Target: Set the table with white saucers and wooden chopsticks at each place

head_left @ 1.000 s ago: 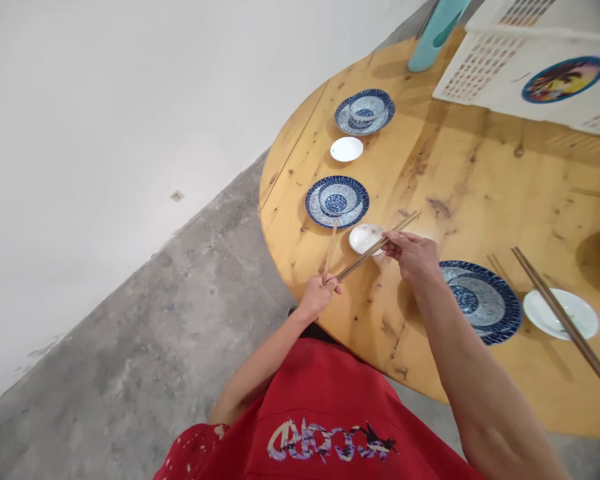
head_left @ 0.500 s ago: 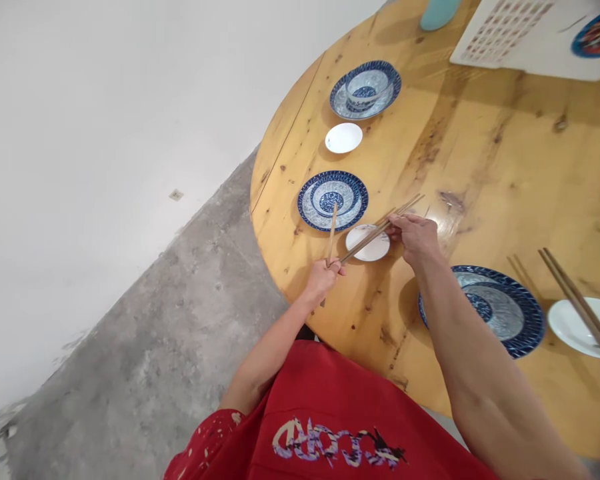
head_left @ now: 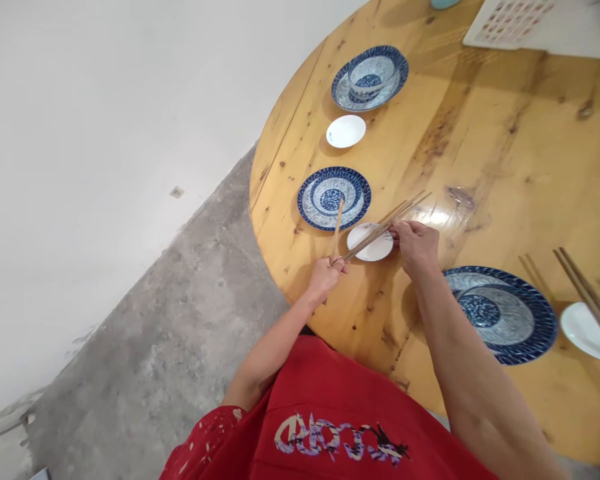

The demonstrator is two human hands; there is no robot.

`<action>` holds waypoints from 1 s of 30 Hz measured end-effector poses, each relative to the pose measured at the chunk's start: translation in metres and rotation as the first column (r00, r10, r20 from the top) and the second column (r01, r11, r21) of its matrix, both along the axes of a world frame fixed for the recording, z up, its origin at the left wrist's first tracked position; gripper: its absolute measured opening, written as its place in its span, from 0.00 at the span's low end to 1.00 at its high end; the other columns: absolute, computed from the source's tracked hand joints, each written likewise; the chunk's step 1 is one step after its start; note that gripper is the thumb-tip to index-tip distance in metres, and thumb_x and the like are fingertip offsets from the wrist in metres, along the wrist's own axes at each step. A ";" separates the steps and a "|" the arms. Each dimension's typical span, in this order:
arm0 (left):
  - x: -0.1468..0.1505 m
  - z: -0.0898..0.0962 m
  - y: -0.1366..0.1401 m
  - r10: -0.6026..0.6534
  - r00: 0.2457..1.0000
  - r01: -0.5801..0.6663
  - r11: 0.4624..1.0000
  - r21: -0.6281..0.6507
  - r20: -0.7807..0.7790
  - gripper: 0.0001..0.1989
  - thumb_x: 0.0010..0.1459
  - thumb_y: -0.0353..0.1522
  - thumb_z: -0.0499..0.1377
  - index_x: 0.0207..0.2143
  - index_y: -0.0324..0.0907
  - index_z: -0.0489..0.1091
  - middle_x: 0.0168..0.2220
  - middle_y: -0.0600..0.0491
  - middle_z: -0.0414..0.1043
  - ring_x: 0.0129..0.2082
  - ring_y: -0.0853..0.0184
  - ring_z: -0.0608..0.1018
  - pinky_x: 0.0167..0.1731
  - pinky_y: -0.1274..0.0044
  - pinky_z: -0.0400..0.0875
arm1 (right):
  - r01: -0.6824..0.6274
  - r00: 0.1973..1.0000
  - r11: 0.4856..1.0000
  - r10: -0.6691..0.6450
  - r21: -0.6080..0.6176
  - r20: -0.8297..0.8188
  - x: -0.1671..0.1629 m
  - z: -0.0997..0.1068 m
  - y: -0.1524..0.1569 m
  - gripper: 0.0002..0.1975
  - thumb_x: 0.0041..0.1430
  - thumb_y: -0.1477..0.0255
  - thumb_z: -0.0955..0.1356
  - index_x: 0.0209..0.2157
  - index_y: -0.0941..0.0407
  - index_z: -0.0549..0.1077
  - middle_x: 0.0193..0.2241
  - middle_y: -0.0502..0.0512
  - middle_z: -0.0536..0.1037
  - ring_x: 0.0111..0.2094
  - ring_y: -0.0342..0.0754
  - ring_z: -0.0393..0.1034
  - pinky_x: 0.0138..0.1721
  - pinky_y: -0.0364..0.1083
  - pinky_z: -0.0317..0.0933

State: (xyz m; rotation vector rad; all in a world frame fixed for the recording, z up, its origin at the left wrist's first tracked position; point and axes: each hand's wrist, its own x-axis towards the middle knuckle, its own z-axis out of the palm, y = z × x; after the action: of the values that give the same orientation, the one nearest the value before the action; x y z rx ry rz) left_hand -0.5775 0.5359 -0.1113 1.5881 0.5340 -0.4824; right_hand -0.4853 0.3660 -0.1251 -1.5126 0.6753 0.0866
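My left hand (head_left: pixel 327 277) is closed around the lower ends of several wooden chopsticks (head_left: pixel 375 235). Most of them slant up to the right above a small white dish (head_left: pixel 377 249), while one points up over a blue-patterned plate (head_left: pixel 305 208) with a matching bowl (head_left: pixel 350 190) on it. My right hand (head_left: pixel 417 245) is by the dish's right rim, its thumb and fingers pinched together just below the chopsticks. Whether those fingertips grip a chopstick or the dish is hard to make out.
Another plate (head_left: pixel 544 327) with a bowl lies under my right forearm. Chopsticks (head_left: pixel 587 293) rest across a white dish (head_left: pixel 583 333) at right. A further plate (head_left: pixel 340 93) with a bowl and a white dish (head_left: pixel 346 131) stand farther back. A white basket (head_left: pixel 500 27) is at the top right.
My right fingertips now sit slightly lower relative to the chopsticks, nearer the dish's rim. The left hand keeps its hold, and the view has shifted a little.
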 end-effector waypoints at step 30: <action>-0.016 0.012 0.013 -0.028 0.999 0.032 0.995 0.096 -0.035 0.15 0.64 0.32 0.53 0.24 0.41 0.69 0.22 0.57 0.62 0.24 0.71 0.62 0.28 0.78 0.55 | 0.087 0.996 0.996 -0.087 0.009 0.022 -0.019 -0.007 -0.002 0.06 0.58 0.77 0.68 0.27 0.57 0.75 0.24 0.50 0.76 0.23 0.40 0.69 0.24 0.37 0.65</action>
State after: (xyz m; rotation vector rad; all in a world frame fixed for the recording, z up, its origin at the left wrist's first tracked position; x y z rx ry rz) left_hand -0.5934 0.5494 -0.0993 1.6845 0.5670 -0.5135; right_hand -0.5046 0.3637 -0.1317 -1.4725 0.7213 0.0063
